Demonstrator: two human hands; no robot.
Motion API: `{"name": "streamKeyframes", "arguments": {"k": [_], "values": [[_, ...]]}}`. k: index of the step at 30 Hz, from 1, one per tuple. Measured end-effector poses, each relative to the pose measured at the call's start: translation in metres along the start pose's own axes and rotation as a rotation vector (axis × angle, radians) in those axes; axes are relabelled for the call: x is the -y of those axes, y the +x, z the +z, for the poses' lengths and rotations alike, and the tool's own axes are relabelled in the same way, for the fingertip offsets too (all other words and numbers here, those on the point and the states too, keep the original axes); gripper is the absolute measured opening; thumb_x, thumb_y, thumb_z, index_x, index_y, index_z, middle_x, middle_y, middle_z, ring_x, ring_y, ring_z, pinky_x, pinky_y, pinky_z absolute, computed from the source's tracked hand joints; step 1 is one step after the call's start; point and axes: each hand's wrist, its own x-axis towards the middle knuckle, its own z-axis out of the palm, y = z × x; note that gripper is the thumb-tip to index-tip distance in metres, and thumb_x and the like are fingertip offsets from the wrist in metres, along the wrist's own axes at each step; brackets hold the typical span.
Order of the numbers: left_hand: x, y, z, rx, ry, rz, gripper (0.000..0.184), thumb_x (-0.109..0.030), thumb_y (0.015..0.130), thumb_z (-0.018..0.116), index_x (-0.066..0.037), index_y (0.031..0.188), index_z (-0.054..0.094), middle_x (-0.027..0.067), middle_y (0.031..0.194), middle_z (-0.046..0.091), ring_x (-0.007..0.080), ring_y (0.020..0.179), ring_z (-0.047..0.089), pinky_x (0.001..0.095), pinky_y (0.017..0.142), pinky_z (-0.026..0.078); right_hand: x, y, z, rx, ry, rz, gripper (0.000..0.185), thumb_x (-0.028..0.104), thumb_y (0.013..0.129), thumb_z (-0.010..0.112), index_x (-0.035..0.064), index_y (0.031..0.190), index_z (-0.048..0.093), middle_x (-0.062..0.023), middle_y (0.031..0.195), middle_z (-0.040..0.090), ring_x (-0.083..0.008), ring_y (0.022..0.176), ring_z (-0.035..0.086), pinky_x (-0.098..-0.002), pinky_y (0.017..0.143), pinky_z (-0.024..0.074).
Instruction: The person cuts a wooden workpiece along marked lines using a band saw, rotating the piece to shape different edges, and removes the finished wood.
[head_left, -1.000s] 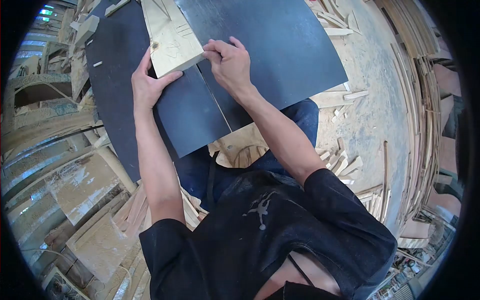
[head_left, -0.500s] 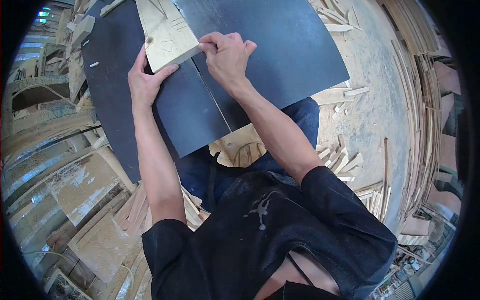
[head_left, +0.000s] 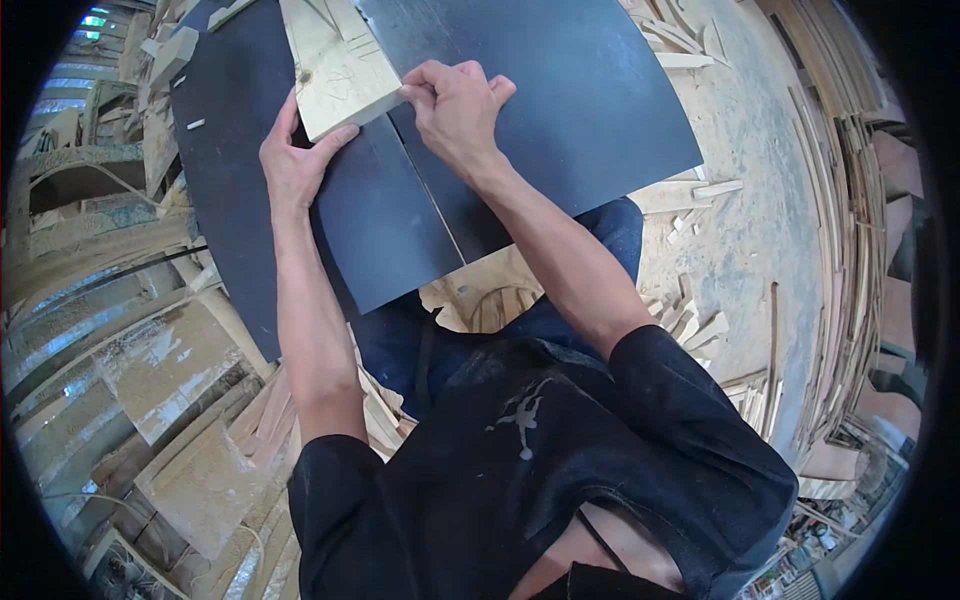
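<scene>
1) The left hand [head_left: 297, 155] grasps the pale wooden block [head_left: 348, 80] by its near left corner — thumb on the near end, fingers along the left side
2) The right hand [head_left: 455, 112] has thumb and forefinger drawn together at the block's near right corner; whether they pinch the wood or only touch it, I cannot tell
3) The block lies between and beyond both hands on a dark tabletop [head_left: 570, 110], a knot [head_left: 305, 76] just beyond the left fingers and dark lines [head_left: 362, 47] farther up
4) A thin slit [head_left: 433, 200] runs from below the grip toward the person
5) Left of the grip — a small pale piece [head_left: 195, 125] on the tabletop
6) Well right of the hands, wood scraps [head_left: 690, 318] lie on the floor [head_left: 750, 230]
</scene>
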Motion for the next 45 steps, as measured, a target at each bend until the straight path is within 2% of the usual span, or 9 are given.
{"name": "streamKeyframes", "arguments": {"k": [3, 6, 9, 12, 24, 33, 42, 45], "values": [[0.0, -0.002, -0.003, 0.017, -0.035, 0.018, 0.09, -0.02, 0.069, 0.095, 0.0, 0.146, 0.053, 0.0151, 0.131, 0.069, 0.0197, 0.122, 0.064, 0.0345, 0.108, 0.046, -0.003, -0.003, -0.004, 0.034, 0.011, -0.058, 0.004, 0.021, 0.085, 0.075, 0.0197, 0.082, 0.076, 0.0028, 0.072, 0.068, -0.0201, 0.087, 0.059, -0.0435, 0.086, 0.0265], [0.005, 0.003, -0.001, 0.004, -0.001, -0.006, 0.091, -0.02, 0.069, 0.094, 0.0, 0.147, 0.053, 0.0152, 0.131, 0.069, 0.0199, 0.123, 0.064, 0.0344, 0.108, 0.046, 0.001, 0.0, 0.0, 0.009, 0.012, -0.018, 0.004, 0.02, 0.086, 0.074, 0.0201, 0.082, 0.076, 0.0027, 0.071, 0.067, -0.0199, 0.088, 0.059, -0.0431, 0.086, 0.0264], [0.008, 0.006, -0.001, -0.009, 0.03, 0.0, 0.092, -0.022, 0.069, 0.095, -0.001, 0.148, 0.052, 0.015, 0.131, 0.07, 0.0202, 0.124, 0.063, 0.0345, 0.107, 0.046, 0.001, 0.002, 0.004, 0.029, -0.024, 0.012, 0.005, 0.025, 0.088, 0.074, 0.0214, 0.088, 0.077, 0.0063, 0.073, 0.065, -0.0154, 0.089, 0.056, -0.0418, 0.089, 0.0231], [0.011, 0.008, -0.001, 0.003, 0.035, 0.01, 0.092, -0.024, 0.069, 0.095, -0.002, 0.147, 0.052, 0.0145, 0.131, 0.07, 0.0202, 0.124, 0.063, 0.0346, 0.107, 0.046, 0.004, 0.002, 0.005, -0.026, 0.019, 0.023, 0.004, 0.02, 0.085, 0.074, 0.0199, 0.082, 0.077, 0.0023, 0.072, 0.067, -0.0198, 0.089, 0.059, -0.0432, 0.086, 0.0267], [0.004, 0.011, 0.001, -0.008, 0.054, -0.005, 0.091, -0.022, 0.071, 0.093, -0.004, 0.15, 0.05, 0.0146, 0.136, 0.067, 0.0202, 0.125, 0.062, 0.0344, 0.109, 0.044, 0.004, 0.007, 0.01, -0.001, -0.016, 0.074, 0.002, 0.022, 0.086, 0.075, 0.0205, 0.086, 0.077, 0.0024, 0.076, 0.07, -0.0204, 0.092, 0.059, -0.0441, 0.088, 0.0271], [0.002, 0.012, 0.003, 0.004, 0.099, 0.079, 0.092, -0.022, 0.075, 0.091, 0.0, 0.151, 0.045, 0.0177, 0.135, 0.067, 0.0226, 0.126, 0.062, 0.0351, 0.108, 0.045, 0.005, 0.008, 0.01, 0.005, -0.015, 0.076, 0.004, 0.023, 0.087, 0.075, 0.0193, 0.087, 0.077, 0.0016, 0.079, 0.074, -0.0216, 0.094, 0.058, -0.0445, 0.089, 0.0267], [0.003, 0.011, 0.004, -0.021, 0.116, 0.004, 0.093, -0.025, 0.079, 0.09, 0.004, 0.153, 0.04, 0.0181, 0.137, 0.065, 0.0205, 0.127, 0.061, 0.033, 0.108, 0.044, 0.007, 0.01, 0.014, -0.026, -0.027, 0.066, 0.006, 0.024, 0.087, 0.075, 0.0185, 0.085, 0.076, 0.0021, 0.076, 0.074, -0.0215, 0.093, 0.057, -0.0442, 0.089, 0.0263], [0.011, 0.013, 0.005, -0.037, 0.102, 0.017, 0.093, -0.024, 0.079, 0.089, 0.003, 0.153, 0.04, 0.0177, 0.138, 0.065, 0.0202, 0.127, 0.06, 0.033, 0.108, 0.044, 0.003, 0.012, 0.017, 0.0, -0.049, 0.072, 0.007, 0.027, 0.088, 0.075, 0.0216, 0.091, 0.078, 0.0069, 0.075, 0.068, -0.0165, 0.094, 0.057, -0.043, 0.091, 0.0241]]}}
